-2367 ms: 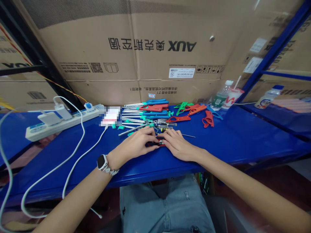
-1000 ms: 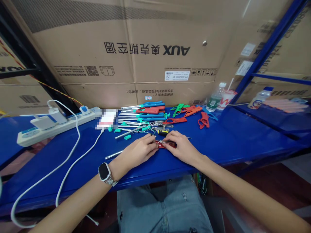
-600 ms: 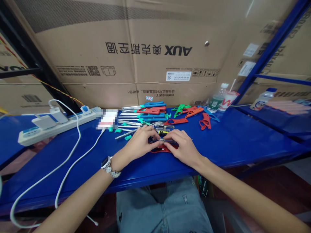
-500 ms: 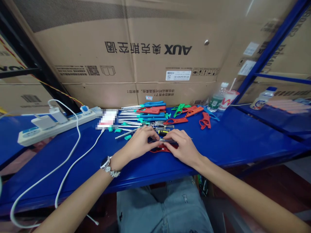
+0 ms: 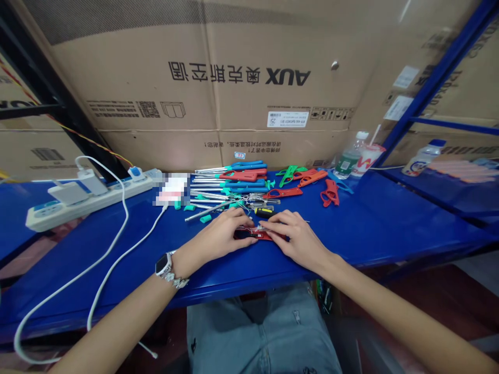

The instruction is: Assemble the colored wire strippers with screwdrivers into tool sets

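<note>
On the blue table (image 5: 374,223), a red plastic casing (image 5: 266,235) lies between my hands, with small metal and wire parts in it. My left hand (image 5: 224,232) grips its left end between thumb and fingers. My right hand (image 5: 298,239) is closed around the right part, fingertips on a small clear or metallic piece. The fingers hide much of the casing. Just behind lies a yellow and black screwdriver (image 5: 265,212). Beyond it are several long metal-tipped lighters with blue handles (image 5: 245,185) and one with a red handle (image 5: 249,175).
Green (image 5: 288,175) and red casing pieces (image 5: 330,192) lie behind on the right, near a bottle (image 5: 346,158) and a cup (image 5: 367,160). At left are a white power strip (image 5: 93,200), a phone (image 5: 171,188) and a white cable (image 5: 127,246). A large cardboard box (image 5: 234,41) stands behind.
My left hand has shifted slightly left and down onto the casing's left end. My right fingers have come down over the casing, and more of its inside shows between my hands.
</note>
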Demonstrator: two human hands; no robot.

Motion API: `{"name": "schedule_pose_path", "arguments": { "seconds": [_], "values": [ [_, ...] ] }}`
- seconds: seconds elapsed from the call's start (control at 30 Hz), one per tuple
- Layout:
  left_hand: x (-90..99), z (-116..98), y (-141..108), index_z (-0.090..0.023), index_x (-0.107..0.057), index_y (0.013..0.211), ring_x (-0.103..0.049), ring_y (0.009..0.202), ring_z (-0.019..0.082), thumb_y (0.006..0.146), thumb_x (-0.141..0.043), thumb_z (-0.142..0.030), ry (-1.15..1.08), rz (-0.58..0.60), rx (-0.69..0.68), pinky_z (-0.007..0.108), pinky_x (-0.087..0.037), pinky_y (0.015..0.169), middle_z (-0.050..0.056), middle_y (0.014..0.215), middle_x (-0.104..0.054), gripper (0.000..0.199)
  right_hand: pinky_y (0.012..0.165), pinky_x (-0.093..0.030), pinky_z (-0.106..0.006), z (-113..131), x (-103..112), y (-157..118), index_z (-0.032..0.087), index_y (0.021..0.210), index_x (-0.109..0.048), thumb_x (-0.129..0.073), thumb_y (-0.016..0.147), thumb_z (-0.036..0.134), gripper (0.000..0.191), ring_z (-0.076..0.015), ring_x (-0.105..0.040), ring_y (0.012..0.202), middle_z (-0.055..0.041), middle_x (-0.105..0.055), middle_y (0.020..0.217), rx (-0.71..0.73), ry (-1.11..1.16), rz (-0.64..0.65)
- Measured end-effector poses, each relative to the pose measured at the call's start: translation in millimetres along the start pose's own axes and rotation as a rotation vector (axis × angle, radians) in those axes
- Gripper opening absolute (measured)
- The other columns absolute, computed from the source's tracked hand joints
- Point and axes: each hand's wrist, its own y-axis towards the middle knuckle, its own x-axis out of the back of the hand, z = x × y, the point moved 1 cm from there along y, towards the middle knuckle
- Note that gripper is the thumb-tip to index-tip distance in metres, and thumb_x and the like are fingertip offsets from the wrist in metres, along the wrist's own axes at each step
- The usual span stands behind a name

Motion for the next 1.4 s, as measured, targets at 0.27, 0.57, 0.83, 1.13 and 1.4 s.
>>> {"name": "schedule_pose_path", "arguments": {
  "seconds": [0.27,0.57,0.83,1.13,1.4],
  "values": [
    [-2.7,2.3,-1.8,-0.020,-0.072,0.106,-0.062,0.101,0.025,0.093,-0.073,-0.037,0.010,-0.032,-0.020,0.043,-0.053,0.090,0.007,0.103,-0.065,0.021,0.085,-0.042,-0.042,4.0,1.9,-7.3,0.024,0.139,-0.065,-0.048,0.105,0.017,0.039,-0.0263,-0.059,0.108,-0.0112,-0.071,0.121,0.050,-0.121,0.092],
    [-2.8,0.8,-3.6,-0.021,-0.073,0.109,-0.061,0.101,0.027,0.096,-0.068,-0.042,0.115,-0.027,-0.033,0.045,-0.052,0.091,0.006,0.102,-0.064,0.025,0.090,-0.041,-0.043,11.0,4.7,-10.3,0.020,0.131,-0.070,-0.049,0.106,0.030,0.033,-0.0259,-0.060,0.112,-0.0119,-0.071,0.125,0.035,-0.232,0.064],
    [-3.7,-0.3,-3.5,-0.020,-0.073,0.106,-0.061,0.101,0.028,0.096,-0.068,-0.043,0.191,-0.038,-0.014,0.046,-0.052,0.090,0.008,0.100,-0.063,0.026,0.088,-0.037,-0.045,18.5,3.3,-5.9,0.016,0.133,-0.068,-0.052,0.105,0.038,0.039,-0.0290,-0.062,0.106,-0.0140,-0.074,0.121,0.044,-0.416,0.099],
    [-1.9,-2.5,-5.9,-0.022,-0.075,0.115,-0.060,0.096,0.026,0.100,-0.061,-0.044,0.268,-0.037,-0.074,0.046,-0.051,0.088,0.008,0.099,-0.062,0.030,0.087,-0.045,-0.040,-3.0,2.7,12.2,0.019,0.113,-0.076,-0.057,0.103,0.024,0.021,-0.0232,-0.066,0.102,-0.0102,-0.076,0.109,0.059,-0.104,0.098],
    [-2.7,-2.9,-5.9,-0.021,-0.075,0.111,-0.059,0.096,0.026,0.098,-0.064,-0.044,0.262,-0.044,-0.050,0.044,-0.053,0.086,0.007,0.098,-0.061,0.028,0.082,-0.054,-0.043,-15.3,9.5,16.7,0.026,0.115,-0.078,-0.057,0.102,0.022,0.025,-0.0226,-0.064,0.092,-0.0079,-0.071,0.100,0.215,-0.043,0.128]
  ]
}}
